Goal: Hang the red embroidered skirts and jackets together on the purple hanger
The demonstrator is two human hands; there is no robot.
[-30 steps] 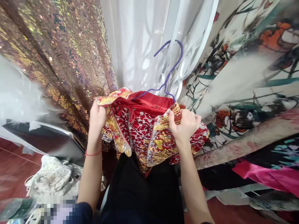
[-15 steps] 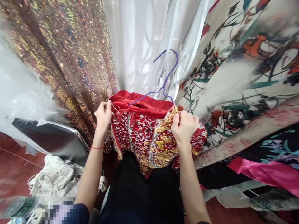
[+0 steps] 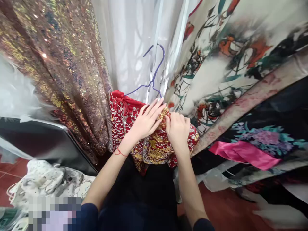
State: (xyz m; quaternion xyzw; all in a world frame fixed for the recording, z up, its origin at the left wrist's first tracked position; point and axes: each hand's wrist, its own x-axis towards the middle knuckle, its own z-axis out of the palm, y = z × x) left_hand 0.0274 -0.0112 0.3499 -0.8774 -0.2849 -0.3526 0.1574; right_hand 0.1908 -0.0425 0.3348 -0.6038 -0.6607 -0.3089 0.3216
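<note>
A red garment point(image 3: 117, 123) with silver and gold embroidery hangs in front of me on a purple hanger point(image 3: 156, 72). Its red inner lining and a tied red cord show at the upper left. My left hand point(image 3: 148, 120), a red string round its wrist, lies across the garment's top edge with fingers stretched out, near the hanger's right arm. Just to the right, my right hand point(image 3: 178, 128) is closed on the gold-embroidered edge of the same garment. The cloth beneath both palms is hidden.
Sequined fabric point(image 3: 79, 73) hangs on the left, white sheer cloth point(image 3: 125, 41) behind the hanger, and floral fabric point(image 3: 216, 77) on the right. A dark chair back point(image 3: 45, 138) stands at the left above spotted white cloth point(image 3: 48, 179). Pink fabric point(image 3: 247, 154) lies at the right.
My left hand has let go of the garment's left edge and moved right, its fingers now spread over the top near my right hand. The right hand keeps its grip.
</note>
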